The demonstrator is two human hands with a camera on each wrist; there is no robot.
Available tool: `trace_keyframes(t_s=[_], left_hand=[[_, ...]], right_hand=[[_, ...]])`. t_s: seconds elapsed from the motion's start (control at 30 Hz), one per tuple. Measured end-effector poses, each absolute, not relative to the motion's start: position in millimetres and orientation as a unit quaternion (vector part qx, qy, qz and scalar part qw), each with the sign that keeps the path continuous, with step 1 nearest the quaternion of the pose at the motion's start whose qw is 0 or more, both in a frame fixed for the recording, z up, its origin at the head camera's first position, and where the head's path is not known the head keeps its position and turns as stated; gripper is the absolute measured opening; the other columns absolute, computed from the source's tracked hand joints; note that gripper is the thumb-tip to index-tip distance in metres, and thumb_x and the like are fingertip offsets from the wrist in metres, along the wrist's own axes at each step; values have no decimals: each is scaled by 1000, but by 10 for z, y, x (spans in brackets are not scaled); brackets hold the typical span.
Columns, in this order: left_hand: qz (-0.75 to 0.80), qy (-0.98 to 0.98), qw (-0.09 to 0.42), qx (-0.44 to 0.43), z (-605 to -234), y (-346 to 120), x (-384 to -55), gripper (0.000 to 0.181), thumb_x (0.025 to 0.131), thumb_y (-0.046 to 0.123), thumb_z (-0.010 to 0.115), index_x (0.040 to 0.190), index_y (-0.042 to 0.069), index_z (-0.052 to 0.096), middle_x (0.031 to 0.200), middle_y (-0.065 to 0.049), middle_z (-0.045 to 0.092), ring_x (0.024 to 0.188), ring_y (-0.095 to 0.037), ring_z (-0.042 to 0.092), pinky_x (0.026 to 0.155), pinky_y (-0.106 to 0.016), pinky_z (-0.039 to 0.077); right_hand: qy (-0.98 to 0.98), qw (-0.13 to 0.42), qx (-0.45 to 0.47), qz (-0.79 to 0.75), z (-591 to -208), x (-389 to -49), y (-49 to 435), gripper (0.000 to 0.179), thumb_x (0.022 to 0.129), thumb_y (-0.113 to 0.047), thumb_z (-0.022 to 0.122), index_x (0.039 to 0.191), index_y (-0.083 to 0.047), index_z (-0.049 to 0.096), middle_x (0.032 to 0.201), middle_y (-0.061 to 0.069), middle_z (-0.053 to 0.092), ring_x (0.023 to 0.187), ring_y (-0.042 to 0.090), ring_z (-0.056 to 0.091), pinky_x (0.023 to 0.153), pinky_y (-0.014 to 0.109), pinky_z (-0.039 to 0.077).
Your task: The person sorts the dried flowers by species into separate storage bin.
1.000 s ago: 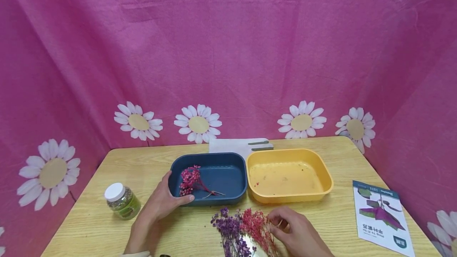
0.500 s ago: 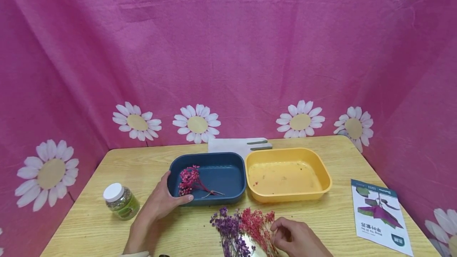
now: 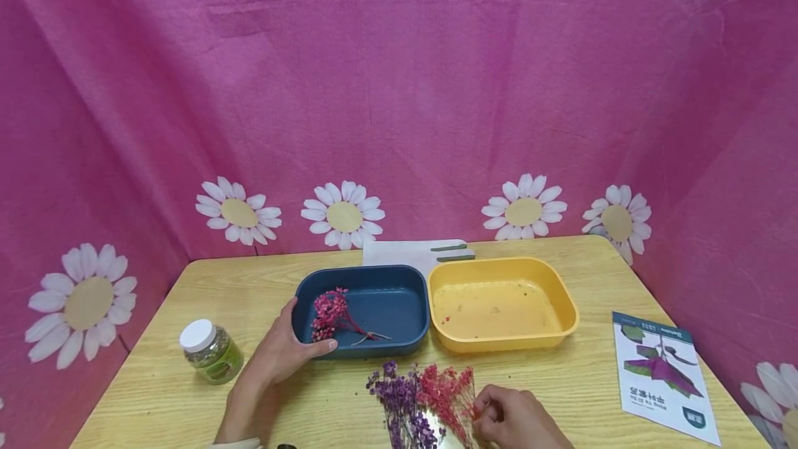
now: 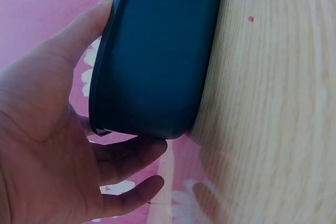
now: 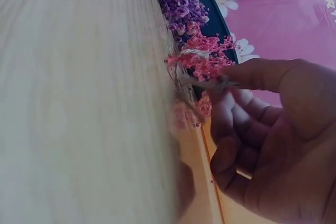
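Observation:
My left hand (image 3: 277,352) holds the left end of a dark blue plastic basin (image 3: 393,348), thumb on its front rim and fingers at the end wall in the left wrist view. Inside that basin lies a small bunch of deep pink dried flowers (image 3: 332,310) with tied stems. My right hand (image 3: 520,418) is beside a bunch of lighter pink dried flowers (image 3: 445,390). In the right wrist view its thumb and forefinger pinch a brownish strand of twine (image 5: 202,81) at these flowers. Purple dried flowers (image 3: 399,393) lie alongside on the left.
A yellow basin (image 3: 505,344) with a few specks inside adjoins the blue one. A white-lidded jar (image 3: 213,352) stands at left. A printed packet (image 3: 661,376) lies at right. Behind the basins lies a white sheet (image 3: 399,253) with grey-green strips. A pink curtain encloses the table.
My right hand has drawn slightly down and toward me beside the pink dried flowers, which have shifted a little. My left hand stays at the blue basin.

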State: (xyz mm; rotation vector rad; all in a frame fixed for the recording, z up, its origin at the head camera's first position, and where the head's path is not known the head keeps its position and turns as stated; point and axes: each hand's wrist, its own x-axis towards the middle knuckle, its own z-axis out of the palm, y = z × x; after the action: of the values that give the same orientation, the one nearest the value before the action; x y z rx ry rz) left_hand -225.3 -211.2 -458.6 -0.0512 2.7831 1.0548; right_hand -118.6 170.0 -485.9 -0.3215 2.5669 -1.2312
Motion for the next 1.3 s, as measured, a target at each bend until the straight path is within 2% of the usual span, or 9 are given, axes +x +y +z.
trace_keyframes(t_s=[0.17,0.37,0.6,0.83,1.0,1.07,1.2,1.3], left_hand=[[353,932,83,-18,-4582,-2105,-2248,121,71,58,78,153,3,10,155,-28,26,140,-47,30,109,-62,31],[352,932,84,-21,-4574,-2104,-2247,121,70,59,78,153,3,10,155,-27,26,140,-47,30,109,-63,31],[350,933,84,-21,-4574,-2102,-2251,121,70,60,78,153,4,10,155,-27,26,140,-47,30,109,-62,31],[352,931,90,-26,-4580,-2105,-2257,121,70,61,77,153,4,9,155,-26,25,140,-47,30,109,-63,31],[359,929,90,-26,-4589,-2110,-2263,122,70,61,77,154,5,8,156,-26,24,141,-46,29,110,-63,30],[363,927,91,-26,-4594,-2113,-2263,122,70,61,77,154,5,8,156,-25,24,141,-46,29,110,-63,30],[363,927,91,-26,-4594,-2115,-2268,122,70,61,77,154,5,8,156,-26,24,141,-46,29,110,-63,30],[363,927,91,-24,-4591,-2115,-2268,122,71,61,77,154,5,8,156,-26,24,142,-46,28,110,-63,30]], right_hand=[[873,122,-81,-466,-4842,-1185,1713,9,81,-11,67,86,-10,60,72,-3,60,61,2,51,58,19,41],[814,146,-64,-558,-4842,-1207,1734,22,84,-13,71,90,-2,53,74,1,60,63,5,54,58,21,45],[766,192,-23,-614,-4846,-1225,1788,46,77,-15,80,110,4,54,80,0,70,74,10,62,66,20,47],[781,197,-14,-593,-4826,-1214,1805,28,85,-22,73,98,2,66,79,-1,65,73,11,58,63,22,47],[779,197,-13,-595,-4813,-1208,1797,25,90,-25,67,89,0,63,77,2,68,69,10,58,62,22,46],[767,209,-9,-606,-4807,-1203,1797,25,91,-25,66,87,-1,61,79,6,72,65,9,57,57,21,43],[758,232,8,-609,-4788,-1191,1810,28,93,-28,64,94,0,64,89,8,75,68,10,53,57,21,40],[762,254,20,-595,-4780,-1183,1824,33,93,-33,64,102,-1,68,94,5,73,76,14,51,65,25,39]])
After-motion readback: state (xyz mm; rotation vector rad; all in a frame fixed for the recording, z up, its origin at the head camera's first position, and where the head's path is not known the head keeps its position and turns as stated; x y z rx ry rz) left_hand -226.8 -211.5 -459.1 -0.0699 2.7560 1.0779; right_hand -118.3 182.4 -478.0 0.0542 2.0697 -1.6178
